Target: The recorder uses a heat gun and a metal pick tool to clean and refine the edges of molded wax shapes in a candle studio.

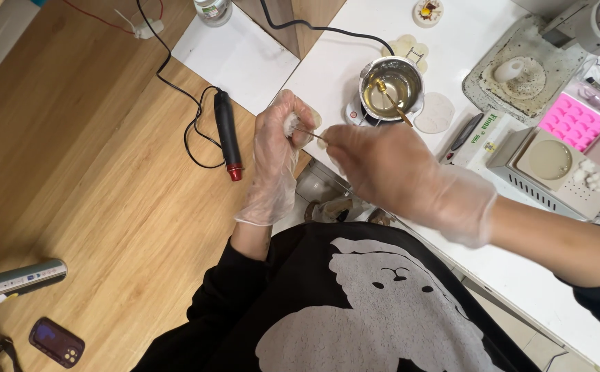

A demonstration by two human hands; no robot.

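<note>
Both my hands wear clear plastic gloves. My left hand (pixel 279 148) pinches a small white waxy piece (pixel 291 124) between its fingertips, above the white table's edge. My right hand (pixel 389 169) holds a thin metal pick (pixel 311 133) whose tip touches that white piece. Just beyond the hands sits a small metal pot (pixel 391 84) of clear yellowish liquid with a stick (pixel 395 105) leaning in it.
A black pen-shaped tool with a red tip (pixel 227 134) and its cable lie on the wooden floor. On the white table (pixel 355 41) are flat white shaped discs (pixel 436 112), a pink silicone mould (pixel 576 122), a grey heating device (pixel 551 165) and a crusted tray (pixel 520 76). A phone (pixel 56 342) lies at lower left.
</note>
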